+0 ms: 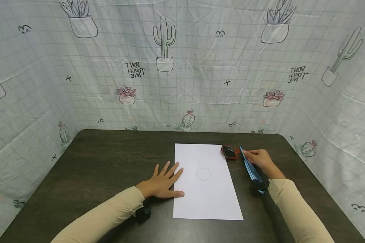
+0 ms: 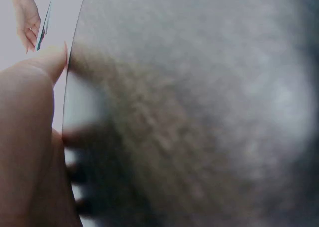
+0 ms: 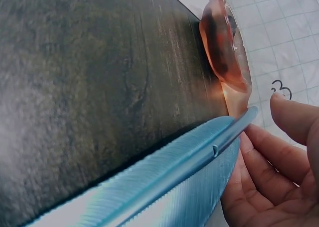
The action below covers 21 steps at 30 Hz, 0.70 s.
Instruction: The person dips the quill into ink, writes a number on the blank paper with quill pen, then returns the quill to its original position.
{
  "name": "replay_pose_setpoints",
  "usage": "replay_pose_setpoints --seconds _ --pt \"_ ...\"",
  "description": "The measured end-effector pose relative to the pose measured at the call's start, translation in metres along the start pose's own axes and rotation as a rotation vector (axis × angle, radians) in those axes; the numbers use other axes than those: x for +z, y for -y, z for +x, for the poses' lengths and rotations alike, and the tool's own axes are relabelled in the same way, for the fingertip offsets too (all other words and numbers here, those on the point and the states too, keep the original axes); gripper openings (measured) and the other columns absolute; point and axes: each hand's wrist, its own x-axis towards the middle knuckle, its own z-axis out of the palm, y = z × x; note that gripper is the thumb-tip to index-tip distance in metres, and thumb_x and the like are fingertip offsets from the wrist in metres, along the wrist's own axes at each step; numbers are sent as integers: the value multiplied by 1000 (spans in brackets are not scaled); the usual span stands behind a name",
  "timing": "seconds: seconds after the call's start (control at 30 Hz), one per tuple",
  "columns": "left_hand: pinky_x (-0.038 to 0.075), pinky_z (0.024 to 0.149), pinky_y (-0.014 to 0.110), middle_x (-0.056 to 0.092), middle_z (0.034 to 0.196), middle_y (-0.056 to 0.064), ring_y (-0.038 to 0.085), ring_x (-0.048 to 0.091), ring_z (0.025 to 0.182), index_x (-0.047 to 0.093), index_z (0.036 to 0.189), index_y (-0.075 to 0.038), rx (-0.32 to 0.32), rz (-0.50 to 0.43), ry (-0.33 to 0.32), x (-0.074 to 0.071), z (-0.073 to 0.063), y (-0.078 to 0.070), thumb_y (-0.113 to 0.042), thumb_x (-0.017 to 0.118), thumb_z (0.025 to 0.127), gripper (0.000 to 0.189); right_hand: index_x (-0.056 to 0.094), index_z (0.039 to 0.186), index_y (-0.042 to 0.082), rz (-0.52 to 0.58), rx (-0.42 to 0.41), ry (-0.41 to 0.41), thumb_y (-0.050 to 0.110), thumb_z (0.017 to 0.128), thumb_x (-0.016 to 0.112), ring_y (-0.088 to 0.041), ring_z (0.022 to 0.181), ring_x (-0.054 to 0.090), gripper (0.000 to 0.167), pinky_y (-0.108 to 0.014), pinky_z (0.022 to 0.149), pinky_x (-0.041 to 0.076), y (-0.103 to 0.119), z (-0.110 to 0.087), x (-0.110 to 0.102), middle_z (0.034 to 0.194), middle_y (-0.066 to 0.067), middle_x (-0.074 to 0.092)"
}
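My left hand lies palm down with fingers spread, on the left edge of a white sheet of paper. A thin figure 6 is drawn on the sheet. To the right of the paper, my right hand is at the upper end of a blue feather-shaped object with a central shaft. In the right wrist view, fingertips lie behind the blue piece, while the thumb shows a gap from the shaft. Next to that end lies a translucent orange item with a dark middle, by the paper's top right corner.
The dark wooden table is enclosed by a white grid-patterned cloth printed with cacti and potted plants. A black wrist device sits over the lower part of the blue object. Another black wrist device hangs below the left wrist.
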Motion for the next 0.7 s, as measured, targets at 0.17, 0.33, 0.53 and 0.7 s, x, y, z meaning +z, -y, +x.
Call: replay_pose_setpoints --seconds 0.17,0.33,0.53,0.7 --pt "0 109 67 -3 162 4 34 -5 147 8 156 -22 -7 -5 18 -4 2 2 -71 41 89 89 46 127 -22 39 5 8 36 100 49 -11 89 66 64 -24 76 55 2 1 -3 122 -32 58" --pt "1 110 67 -2 162 3 32 -3 148 7 156 -21 -13 -34 30 -11 4 4 -69 42 90 89 46 124 -26 70 -13 38 31 103 44 -7 80 67 61 -24 72 56 11 0 -11 114 -32 63" --pt "-4 109 67 0 162 4 36 -6 147 9 156 -21 -32 -30 -18 -29 6 10 -70 40 91 87 49 127 -19 -241 -134 50 40 104 36 -40 102 62 65 -46 83 53 33 -12 -30 116 -33 61" --pt "-8 109 65 -2 162 1 35 -12 146 6 156 -26 -99 11 -129 -62 -2 25 -70 40 90 86 45 138 -7 -437 -298 1 46 103 35 -52 118 48 65 -62 90 42 54 -25 -49 133 -33 50"
